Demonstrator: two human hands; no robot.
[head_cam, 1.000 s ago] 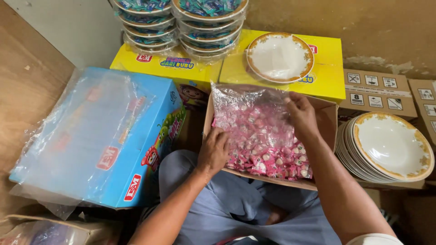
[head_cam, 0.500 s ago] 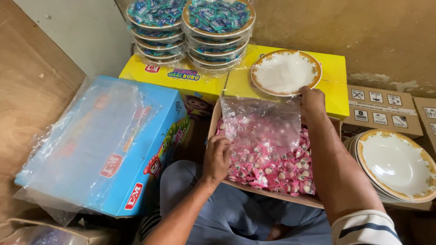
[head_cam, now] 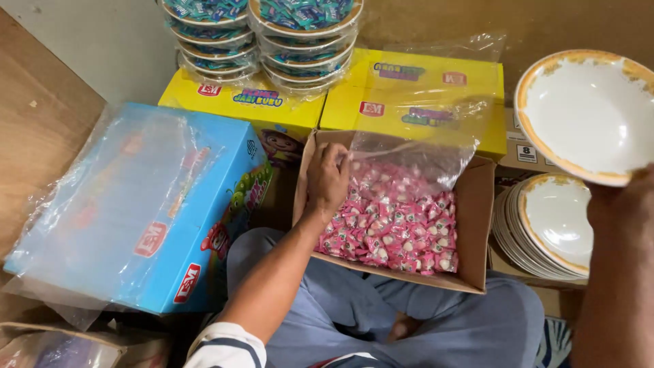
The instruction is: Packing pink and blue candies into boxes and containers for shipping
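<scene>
Bowl (head_cam: 589,112) lifted off yellow box (head_cam: 415,102), right hand (head_cam: 623,197) gripping it, left hand (head_cam: 327,178) on candies (head_cam: 395,225).

Left hand (head_cam: 327,178) is stretched out forward and low, forearm angled up from the bottom of the shot, palm down, fingers curled loosely. Right hand (head_cam: 623,197) is raised at the right edge, wrist up, fingers mostly cut off so the grip's hard to read.
</scene>
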